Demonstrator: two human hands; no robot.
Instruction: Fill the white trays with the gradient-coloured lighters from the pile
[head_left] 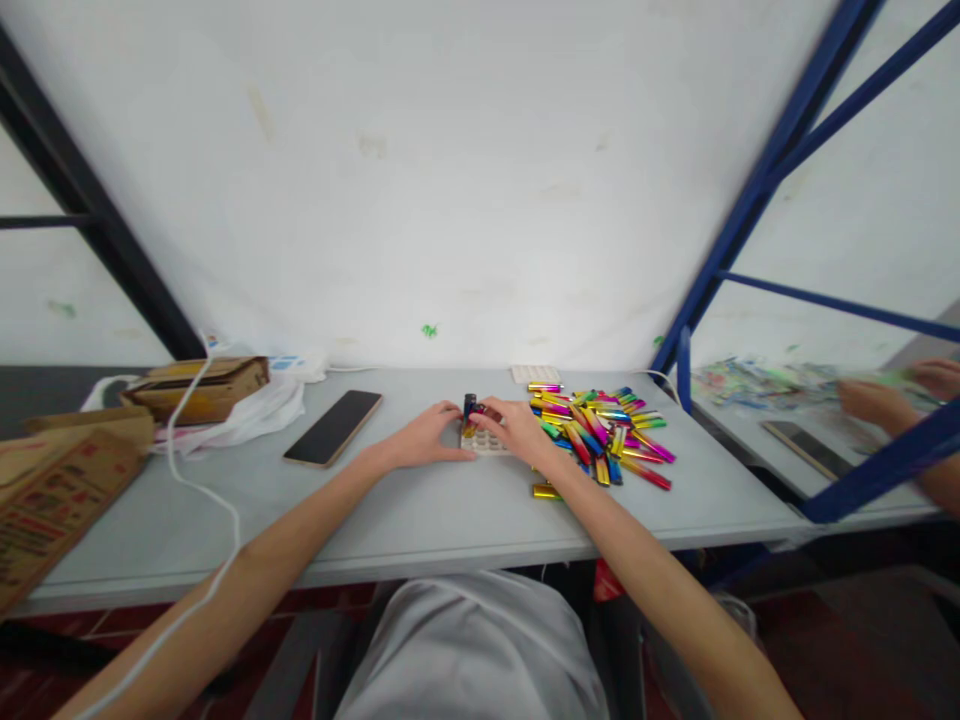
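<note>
In front of me on the table lies a small white tray [491, 443] with a grid of compartments, partly covered by my hands. My left hand [427, 437] curves around the tray's left end, thumb at the near edge and fingertips at the far side. A dark-topped lighter [469, 404] stands upright at that end, beside the left fingertips. My right hand [514, 425] is over the tray, its fingers closed on a lighter whose body they mostly hide. To the right spreads a loose pile of shiny multicoloured lighters [592, 430].
A second white tray [535, 373] lies near the wall. Left of my hands are a phone [334, 428], a white plastic bag [255, 415], and cardboard boxes [71, 480]; a white cable [174, 450] crosses my left forearm. Beyond the blue frame [750, 200], another person's hands [877, 400] work.
</note>
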